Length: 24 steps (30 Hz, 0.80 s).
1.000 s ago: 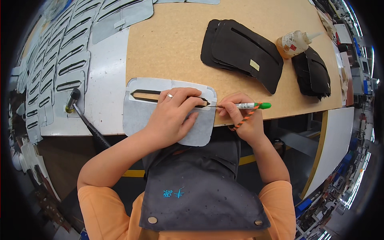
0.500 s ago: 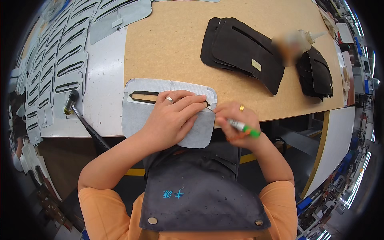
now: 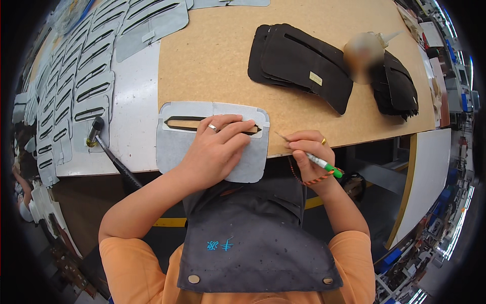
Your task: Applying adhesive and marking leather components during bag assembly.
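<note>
A light grey panel (image 3: 212,162) with rounded corners lies at the table's front edge, its lower part overhanging. A long dark-edged slot (image 3: 177,122) runs across its upper part. My left hand (image 3: 220,144) lies flat on the panel, fingers stretched over the slot's right half, hiding part of it. To the right of the panel, apart from it, my right hand (image 3: 310,152) is closed around a thin-tipped awl-like tool (image 3: 324,164) with a white and green handle. The tip points up and left above the board. An orange and black cord (image 3: 319,179) hangs by the handle and wrist.
Overlapping grey slotted panels (image 3: 91,76) cover the far left. A black-handled hammer (image 3: 119,164) rests at the table's left front edge. Dark slotted pieces (image 3: 304,66) lie stacked at the back right, beside another dark stack (image 3: 397,88) and a blurred bottle (image 3: 363,55) with a nozzle.
My right hand has drawn the tool away from the slot's right end, moving right and slightly down. My left hand stays on the panel.
</note>
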Motion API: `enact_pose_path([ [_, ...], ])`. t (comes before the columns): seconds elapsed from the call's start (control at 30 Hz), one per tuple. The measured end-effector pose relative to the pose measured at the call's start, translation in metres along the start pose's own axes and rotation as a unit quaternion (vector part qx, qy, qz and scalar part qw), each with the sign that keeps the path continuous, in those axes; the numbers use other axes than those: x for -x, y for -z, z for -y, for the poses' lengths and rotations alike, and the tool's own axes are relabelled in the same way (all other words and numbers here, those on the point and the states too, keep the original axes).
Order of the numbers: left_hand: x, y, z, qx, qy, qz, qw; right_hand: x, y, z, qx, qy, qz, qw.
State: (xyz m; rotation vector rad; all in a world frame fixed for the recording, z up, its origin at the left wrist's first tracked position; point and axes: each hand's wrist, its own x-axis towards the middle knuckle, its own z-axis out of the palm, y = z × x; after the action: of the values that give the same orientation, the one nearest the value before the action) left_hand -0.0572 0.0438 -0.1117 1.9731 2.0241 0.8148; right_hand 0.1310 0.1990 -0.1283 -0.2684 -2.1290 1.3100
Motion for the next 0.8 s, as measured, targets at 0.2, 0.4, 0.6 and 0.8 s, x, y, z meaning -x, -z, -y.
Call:
enact_pose_path([
  [0.2,-0.009,0.027,0.021,-0.097,0.101,-0.089,0.986,0.002,0.009,0.005,0.086,0.022,-0.034,0.996],
  [0.4,-0.017,0.051,0.041,0.012,0.248,0.111,0.962,-0.008,0.005,0.017,0.061,0.031,-0.051,0.996],
  [0.6,0.016,0.064,0.033,0.424,0.319,-0.231,0.816,-0.018,0.009,0.026,0.057,0.015,-0.059,0.997],
  [0.8,0.065,0.054,0.004,0.558,0.459,-0.113,0.682,-0.042,-0.004,0.025,0.115,0.053,0.002,0.992],
])
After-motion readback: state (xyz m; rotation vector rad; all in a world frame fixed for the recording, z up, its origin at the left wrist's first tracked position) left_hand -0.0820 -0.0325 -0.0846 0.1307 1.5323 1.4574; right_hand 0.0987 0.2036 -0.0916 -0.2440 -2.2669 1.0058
